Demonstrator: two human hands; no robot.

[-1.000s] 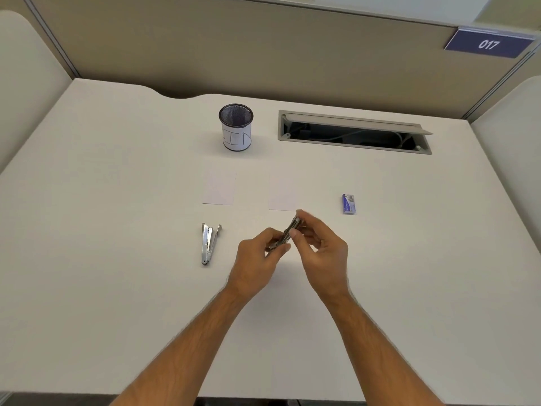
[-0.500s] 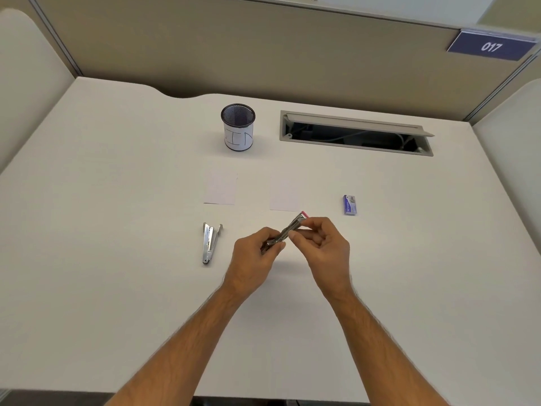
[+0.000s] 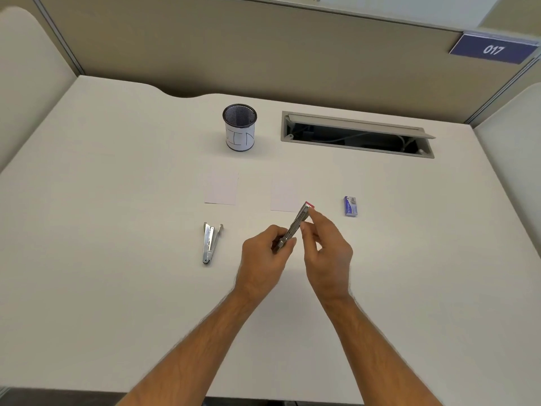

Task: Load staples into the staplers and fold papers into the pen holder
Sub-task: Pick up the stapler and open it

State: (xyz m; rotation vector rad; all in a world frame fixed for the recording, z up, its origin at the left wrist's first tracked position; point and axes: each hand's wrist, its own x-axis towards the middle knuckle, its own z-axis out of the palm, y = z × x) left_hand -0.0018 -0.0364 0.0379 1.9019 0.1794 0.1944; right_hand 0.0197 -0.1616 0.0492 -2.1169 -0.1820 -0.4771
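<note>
Figure: loading stage, head view. A small metal stapler (image 3: 293, 227) is held above the table (image 3: 117, 259), near centre, tilted so that its pink-tipped end points far and right. The left hand (image 3: 263, 259) pinches its near end between thumb and curled fingers; the right hand (image 3: 328, 253) closes thumb and forefinger on the upper middle of the body, the remaining fingers loosely bent. Both grips are thus narrow pinches on the same stapler.

A second stapler (image 3: 210, 243) lies flat on the table to the left, its arms splayed apart at the far end. The blue staple box (image 3: 350, 206) rests to the right, well apart from the hands. Two paper sheets (image 3: 221, 187) (image 3: 285, 194) lie flat side by side beyond the hands, and the mesh pen holder (image 3: 239, 127) stands upright further off.

Handling, as judged: the stapler is rigid, light and smooth-sided, so it may slip in a fingertip pinch; hold the hinge end firmly and work the free end. Staple strips would be brittle and should be taken by their long sides. The sheets are thin and limp, best lifted at an edge or corner.
</note>
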